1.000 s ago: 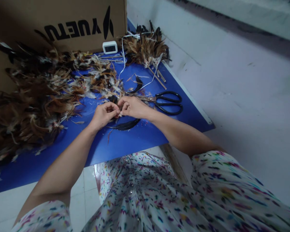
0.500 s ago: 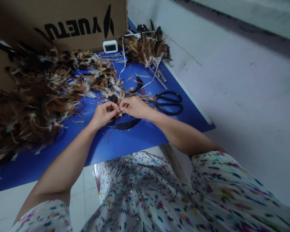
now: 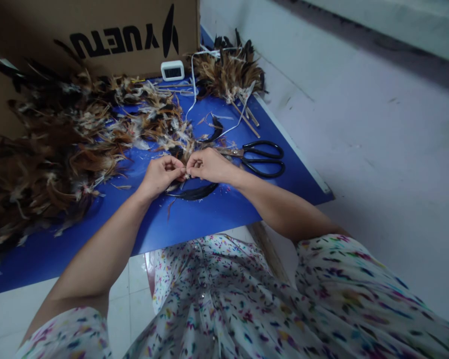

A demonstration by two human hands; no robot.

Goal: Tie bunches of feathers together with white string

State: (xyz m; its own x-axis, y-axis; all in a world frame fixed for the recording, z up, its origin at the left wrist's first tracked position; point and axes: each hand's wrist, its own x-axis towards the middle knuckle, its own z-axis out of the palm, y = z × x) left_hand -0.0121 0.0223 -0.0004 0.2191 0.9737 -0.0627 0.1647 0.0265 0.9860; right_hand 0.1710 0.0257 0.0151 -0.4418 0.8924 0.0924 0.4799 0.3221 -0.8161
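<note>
- Feather heap [image 3: 52, 164] – brown, black, white – sprawling over the blue tabletop [image 3: 209, 219].
- Cardboard box [image 3: 142, 62] standing behind, its print showing upside down; its inside is not showing, so cannot tell the contents.
- Left hand [image 3: 160, 175] pinching a small pale tuft [image 3: 187, 176] between fingertips, low above the tabletop.
- Right hand [image 3: 209, 165] meeting it, thumb and finger also closing on the tuft; any thread there is too fine to tell.
- Fine two-handed fingertip work, seemingly; calling for a steady left pinch and small right-hand adjustments.
- Black feather [image 3: 196, 193] curving just below the hands.
- Scissors [image 3: 238, 152] lying idle beside the right hand.
</note>
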